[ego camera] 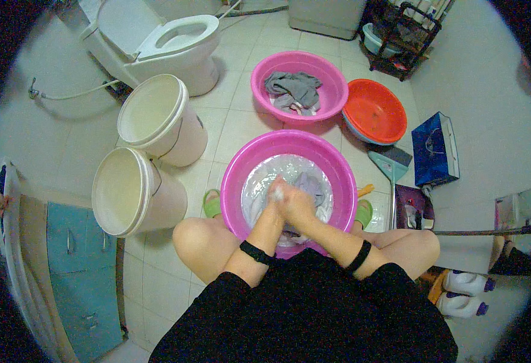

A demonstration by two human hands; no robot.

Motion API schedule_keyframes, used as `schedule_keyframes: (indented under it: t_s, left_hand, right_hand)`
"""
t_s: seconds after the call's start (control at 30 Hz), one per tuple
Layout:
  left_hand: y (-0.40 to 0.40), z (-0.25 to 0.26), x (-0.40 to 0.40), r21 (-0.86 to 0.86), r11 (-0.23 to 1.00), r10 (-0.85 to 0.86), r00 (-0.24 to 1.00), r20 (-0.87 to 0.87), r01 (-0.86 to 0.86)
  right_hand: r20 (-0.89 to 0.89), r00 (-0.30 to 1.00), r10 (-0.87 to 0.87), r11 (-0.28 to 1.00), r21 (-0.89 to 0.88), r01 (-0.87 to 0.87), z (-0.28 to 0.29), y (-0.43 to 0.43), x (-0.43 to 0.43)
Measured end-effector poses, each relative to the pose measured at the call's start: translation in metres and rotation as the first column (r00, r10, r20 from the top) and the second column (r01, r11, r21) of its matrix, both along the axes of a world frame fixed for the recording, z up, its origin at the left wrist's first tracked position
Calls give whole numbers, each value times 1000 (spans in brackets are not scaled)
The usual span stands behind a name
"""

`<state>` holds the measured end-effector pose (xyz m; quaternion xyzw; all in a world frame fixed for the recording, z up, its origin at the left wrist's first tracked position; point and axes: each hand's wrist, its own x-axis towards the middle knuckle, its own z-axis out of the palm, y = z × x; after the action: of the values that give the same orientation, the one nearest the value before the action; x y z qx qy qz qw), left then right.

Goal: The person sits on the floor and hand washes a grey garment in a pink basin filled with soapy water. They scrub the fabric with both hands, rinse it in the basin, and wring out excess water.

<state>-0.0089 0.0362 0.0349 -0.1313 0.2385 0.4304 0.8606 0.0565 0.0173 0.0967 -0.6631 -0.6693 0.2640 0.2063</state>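
Between my knees stands a pink plastic basin (345,181) of water, with light-coloured wet cloth (313,186) in it. My left hand (277,193) and my right hand (296,202) are pressed together over the middle of this basin. White foam or a bit of pale cloth shows between them; which of the two I cannot tell. The fingers are partly hidden by one another, so what each hand grips is unclear. Beyond this basin, a second pink basin (336,86) holds grey garments (295,88).
Two white buckets (118,190) (152,109) stand on the left, near a toilet (174,59). Red basin (374,111), dustpan (388,163), blue paper bag (433,149) and purple box (413,204) are on the right. White bottles (463,304) lie lower right; a black rack (401,41) stands at the back.
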Motion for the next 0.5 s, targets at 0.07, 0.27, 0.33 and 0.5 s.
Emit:
schedule_keyframes:
  t_s: [0.07,0.27,0.33,0.5]
  left_hand:
    - [-1,-10,-4,-12,1000,-17,998,64,18]
    - [-7,-23,-9,235,968,66,994,83,-84]
    - [-7,-15,-7,137,989,52,997,64,-61]
    - [-4,10,-11,133,990,-22,989,-146,41]
  right_hand:
    - [18,994,-111,988,106,108,0,-2,-2]
    - [49,993,110,958,263,-119,21,-10,-10]
    - [56,992,109,954,274,-121,22,-9,-8]
    - [84,994,-72,991,-104,81,24,2,1]
